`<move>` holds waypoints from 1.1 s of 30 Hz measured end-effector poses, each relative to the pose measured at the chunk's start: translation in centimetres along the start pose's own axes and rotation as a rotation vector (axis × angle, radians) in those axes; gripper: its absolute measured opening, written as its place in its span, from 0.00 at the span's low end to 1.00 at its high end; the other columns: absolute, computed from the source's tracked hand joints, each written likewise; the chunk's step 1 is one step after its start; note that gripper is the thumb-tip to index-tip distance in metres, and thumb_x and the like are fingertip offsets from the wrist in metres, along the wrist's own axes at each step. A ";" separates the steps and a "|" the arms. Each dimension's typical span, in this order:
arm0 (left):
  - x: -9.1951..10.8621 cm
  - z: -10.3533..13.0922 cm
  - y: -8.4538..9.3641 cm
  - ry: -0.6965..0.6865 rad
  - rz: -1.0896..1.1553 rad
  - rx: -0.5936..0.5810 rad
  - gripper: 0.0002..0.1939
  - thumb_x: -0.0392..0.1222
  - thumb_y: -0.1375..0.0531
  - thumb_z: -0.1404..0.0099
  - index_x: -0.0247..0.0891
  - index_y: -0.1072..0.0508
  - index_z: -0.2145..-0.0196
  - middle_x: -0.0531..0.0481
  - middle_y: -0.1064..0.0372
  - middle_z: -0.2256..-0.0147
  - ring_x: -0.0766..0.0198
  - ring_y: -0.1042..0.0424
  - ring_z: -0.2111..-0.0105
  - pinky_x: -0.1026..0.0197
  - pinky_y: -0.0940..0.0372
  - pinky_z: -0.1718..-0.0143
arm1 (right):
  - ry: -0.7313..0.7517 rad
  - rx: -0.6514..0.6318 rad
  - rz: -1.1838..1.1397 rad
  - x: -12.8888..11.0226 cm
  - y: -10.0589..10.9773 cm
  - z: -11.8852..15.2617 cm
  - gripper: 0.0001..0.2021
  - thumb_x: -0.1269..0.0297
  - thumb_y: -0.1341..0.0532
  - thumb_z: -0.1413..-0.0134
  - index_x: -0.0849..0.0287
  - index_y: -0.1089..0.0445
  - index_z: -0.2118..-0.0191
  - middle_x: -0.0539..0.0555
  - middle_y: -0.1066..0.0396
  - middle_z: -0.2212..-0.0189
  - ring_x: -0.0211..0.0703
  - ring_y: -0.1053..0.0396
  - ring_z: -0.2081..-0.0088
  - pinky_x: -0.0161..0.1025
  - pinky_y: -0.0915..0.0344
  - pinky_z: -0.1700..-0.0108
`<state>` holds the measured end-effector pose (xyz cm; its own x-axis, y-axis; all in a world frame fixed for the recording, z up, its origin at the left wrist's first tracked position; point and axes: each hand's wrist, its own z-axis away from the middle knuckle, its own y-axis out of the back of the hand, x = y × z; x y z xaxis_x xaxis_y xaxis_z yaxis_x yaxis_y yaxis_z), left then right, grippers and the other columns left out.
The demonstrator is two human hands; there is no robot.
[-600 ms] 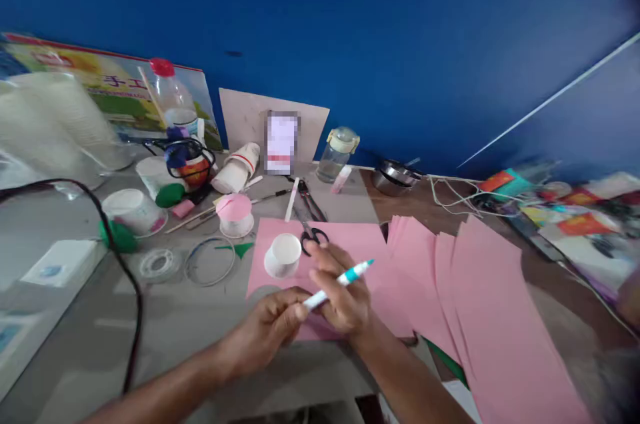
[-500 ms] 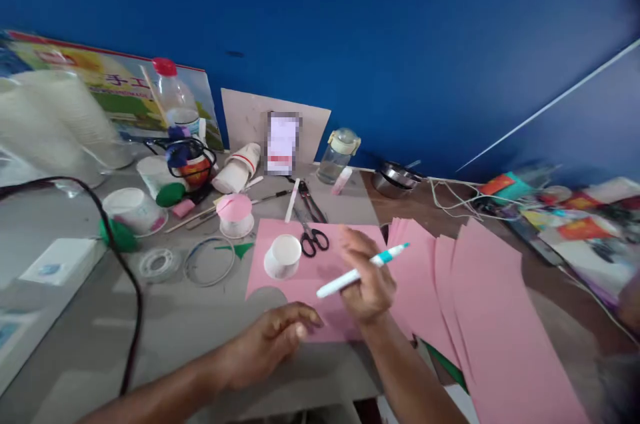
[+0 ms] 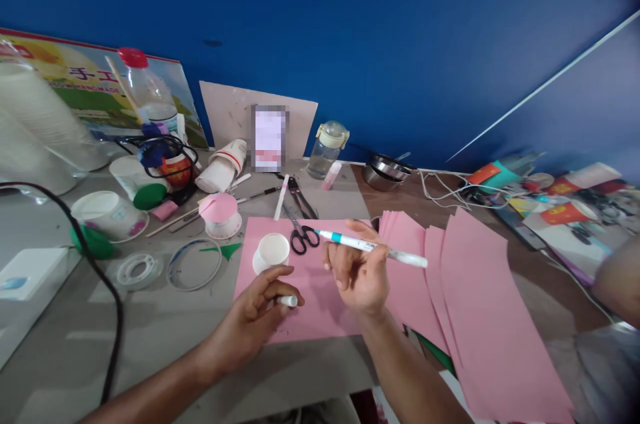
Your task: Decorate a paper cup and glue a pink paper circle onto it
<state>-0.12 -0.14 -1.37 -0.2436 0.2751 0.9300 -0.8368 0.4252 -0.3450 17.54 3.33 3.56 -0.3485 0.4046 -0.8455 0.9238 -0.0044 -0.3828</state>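
Note:
My right hand [image 3: 363, 274] is closed around a white marker [image 3: 370, 248] with a teal band. The marker's teal tip is bare and points left, just by the handles of the black scissors [image 3: 303, 236]. Between the fingers of my left hand [image 3: 260, 307] sits a small white marker cap [image 3: 287, 301]. Beyond that hand, a white paper cup [image 3: 273, 252] stands on a pink paper sheet [image 3: 320, 284] spread under both hands.
More pink sheets [image 3: 480, 304] are stacked at the right. Left lie a tape roll [image 3: 136, 271], a wire ring [image 3: 194, 265] and a cup with a pink paper top [image 3: 220, 212]. At the back are a phone [image 3: 269, 137], a glass bottle [image 3: 327, 151] and metal bowls [image 3: 385, 173].
The marker has turned in my right hand, its teal tip swinging from right to left. My left hand has risen towards the paper cup, and the white cap now shows in it.

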 end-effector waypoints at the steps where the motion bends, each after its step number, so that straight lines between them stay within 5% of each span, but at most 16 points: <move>1: 0.2 0.0 0.1 -0.001 -0.003 0.012 0.24 0.49 0.38 0.36 0.45 0.38 0.45 0.47 0.28 0.63 0.62 0.31 0.63 0.63 0.39 0.68 | -0.036 -0.021 -0.033 0.0 0.1 -0.1 0.24 0.39 0.50 0.39 0.52 0.30 0.54 0.39 0.48 0.94 0.34 0.55 0.89 0.37 0.41 0.77; 5: 0.7 0.0 0.1 -0.029 -0.001 0.022 0.21 0.49 0.38 0.36 0.45 0.35 0.48 0.48 0.26 0.63 0.63 0.30 0.64 0.62 0.37 0.65 | -0.147 -0.078 -0.020 0.7 0.9 0.0 0.27 0.39 0.50 0.39 0.56 0.25 0.59 0.40 0.50 0.93 0.32 0.56 0.89 0.37 0.44 0.78; 10: 0.6 0.2 0.0 -0.047 0.003 0.020 0.20 0.48 0.39 0.35 0.45 0.35 0.47 0.47 0.25 0.62 0.64 0.29 0.66 0.60 0.35 0.63 | -0.109 -0.154 0.026 1.2 1.7 0.5 0.23 0.46 0.46 0.38 0.57 0.28 0.75 0.44 0.49 0.89 0.32 0.52 0.86 0.35 0.50 0.79; 16: 0.7 0.3 0.0 -0.045 0.027 0.020 0.20 0.48 0.39 0.35 0.45 0.35 0.46 0.48 0.26 0.62 0.64 0.28 0.68 0.61 0.34 0.65 | -0.124 -0.282 0.144 1.1 1.2 1.1 0.20 0.51 0.45 0.37 0.58 0.31 0.75 0.46 0.43 0.83 0.32 0.49 0.83 0.34 0.52 0.80; 23: 1.2 0.2 -0.4 -0.020 0.050 -0.006 0.20 0.49 0.39 0.35 0.47 0.36 0.47 0.48 0.26 0.62 0.64 0.28 0.67 0.61 0.34 0.65 | -0.083 -0.352 0.270 1.3 0.9 1.5 0.18 0.55 0.46 0.36 0.58 0.33 0.75 0.48 0.41 0.82 0.36 0.43 0.79 0.37 0.44 0.74; 33: 0.3 0.5 -0.1 -0.113 0.038 -0.012 0.20 0.45 0.42 0.32 0.49 0.38 0.44 0.50 0.25 0.64 0.66 0.30 0.71 0.62 0.35 0.67 | -0.107 -0.375 0.250 1.7 -0.1 2.3 0.15 0.59 0.47 0.36 0.57 0.34 0.74 0.47 0.41 0.83 0.35 0.43 0.80 0.36 0.44 0.76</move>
<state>-0.31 -0.53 -1.01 -0.3298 0.1928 0.9242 -0.8198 0.4269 -0.3816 16.51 1.96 1.30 -0.1040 0.3367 -0.9359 0.9683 0.2491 -0.0180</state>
